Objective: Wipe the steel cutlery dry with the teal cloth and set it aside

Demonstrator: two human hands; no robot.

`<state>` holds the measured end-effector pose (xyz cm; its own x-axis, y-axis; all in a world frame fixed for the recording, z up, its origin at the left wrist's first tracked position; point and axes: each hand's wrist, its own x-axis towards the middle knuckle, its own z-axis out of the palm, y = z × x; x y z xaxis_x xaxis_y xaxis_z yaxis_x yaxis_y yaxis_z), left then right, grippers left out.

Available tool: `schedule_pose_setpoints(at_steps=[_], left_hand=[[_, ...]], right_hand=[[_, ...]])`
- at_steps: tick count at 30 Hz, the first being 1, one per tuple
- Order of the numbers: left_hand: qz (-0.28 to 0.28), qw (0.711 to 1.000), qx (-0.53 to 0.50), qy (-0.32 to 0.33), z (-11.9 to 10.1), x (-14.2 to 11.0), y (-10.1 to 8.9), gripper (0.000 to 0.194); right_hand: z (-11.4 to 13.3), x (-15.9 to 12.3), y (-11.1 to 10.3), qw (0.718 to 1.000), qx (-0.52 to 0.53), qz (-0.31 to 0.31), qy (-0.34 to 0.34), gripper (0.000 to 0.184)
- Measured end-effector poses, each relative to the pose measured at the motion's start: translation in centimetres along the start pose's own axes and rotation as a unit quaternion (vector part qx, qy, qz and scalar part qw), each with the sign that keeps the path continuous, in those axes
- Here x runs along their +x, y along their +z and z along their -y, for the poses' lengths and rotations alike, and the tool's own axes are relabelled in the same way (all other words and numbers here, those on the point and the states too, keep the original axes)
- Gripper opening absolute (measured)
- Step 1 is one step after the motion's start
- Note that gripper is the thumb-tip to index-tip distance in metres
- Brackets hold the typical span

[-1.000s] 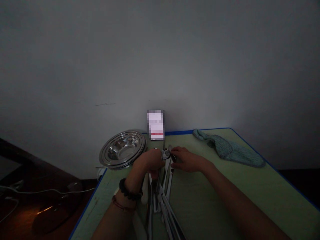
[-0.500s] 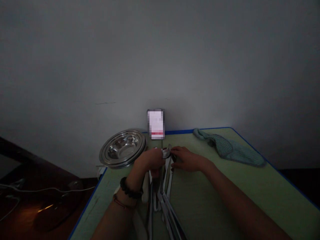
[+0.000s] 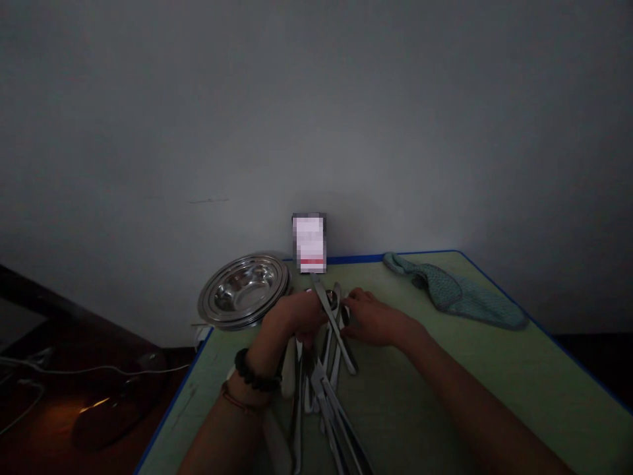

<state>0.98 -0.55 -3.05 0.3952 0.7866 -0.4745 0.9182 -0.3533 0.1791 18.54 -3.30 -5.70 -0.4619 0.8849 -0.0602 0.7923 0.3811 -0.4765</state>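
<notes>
My left hand (image 3: 301, 313) is closed, its fingers curled at a table knife (image 3: 341, 340) that slants across the fingertips; its grip is partly hidden. Close by on the right, my right hand (image 3: 370, 318) has thumb and fingers bent around the dark bowl of a spoon (image 3: 345, 313). Another shiny spoon bowl (image 3: 332, 299) shows between the hands, behind the knife. Below them a loose bunch of metal cutlery (image 3: 333, 409) lies on the green table (image 3: 420, 402). Pale handles (image 3: 288, 376) are partly covered by my left wrist.
Nested steel bowls (image 3: 242, 293) stand at the table's back left corner. A phone with a blurred lit screen (image 3: 310, 243) leans against the wall (image 3: 395, 132). A crumpled green cloth (image 3: 459, 293) lies at the back right. A white cable (image 3: 99, 375) runs beyond the left edge.
The knife by my left hand has swung from nearly upright to a slant, its lower end now towards the right. My right hand has shifted slightly right; the bowls and cloth stay put.
</notes>
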Motion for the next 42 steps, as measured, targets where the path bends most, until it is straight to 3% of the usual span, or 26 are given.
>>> schedule_pose_setpoints(at_steps=[3,6,10,14,21,26,31,36,39,42], left_hand=[[-0.032,0.999,0.005,0.005,0.2,-1.4,0.1,0.023],[-0.115,0.993,0.005,0.033,0.3,-3.6,0.6,0.023],[-0.215,0.974,-0.01,0.072,0.7,-6.0,2.5,0.024],[-0.278,0.955,-0.036,0.095,1.4,-6.6,5.0,0.017],[-0.367,0.913,-0.087,0.155,2.4,-5.3,6.8,0.016],[-0.396,0.898,-0.112,0.154,3.2,-4.6,7.4,0.03],[-0.409,0.896,-0.118,0.127,3.4,-4.3,8.0,0.049],[-0.403,0.901,-0.101,0.125,3.8,-4.6,7.9,0.042],[-0.398,0.906,-0.083,0.12,4.0,-5.2,7.3,0.036],[-0.399,0.912,-0.068,0.066,4.0,-6.2,6.6,0.034]], right_hand=[[2.0,-1.1,-0.7,0.999,-0.032,0.024,0.016,0.028],[4.5,-2.2,-0.6,0.997,-0.041,0.069,0.001,0.018],[7.8,-3.1,1.0,0.994,-0.047,0.102,-0.004,0.024],[9.2,-3.4,2.1,0.994,-0.056,0.095,0.011,0.031],[9.2,-2.8,3.0,0.994,-0.083,0.061,0.029,0.026],[9.2,-2.3,3.9,0.996,-0.063,0.042,0.039,0.026],[7.4,-1.6,2.7,0.999,0.01,0.044,0.012,0.022],[5.8,-0.5,0.7,0.995,0.098,-0.002,0.027,0.025],[5.3,0.3,1.2,0.987,0.151,-0.025,0.051,0.029],[4.8,1.1,2.8,0.978,0.196,-0.042,0.065,0.027]])
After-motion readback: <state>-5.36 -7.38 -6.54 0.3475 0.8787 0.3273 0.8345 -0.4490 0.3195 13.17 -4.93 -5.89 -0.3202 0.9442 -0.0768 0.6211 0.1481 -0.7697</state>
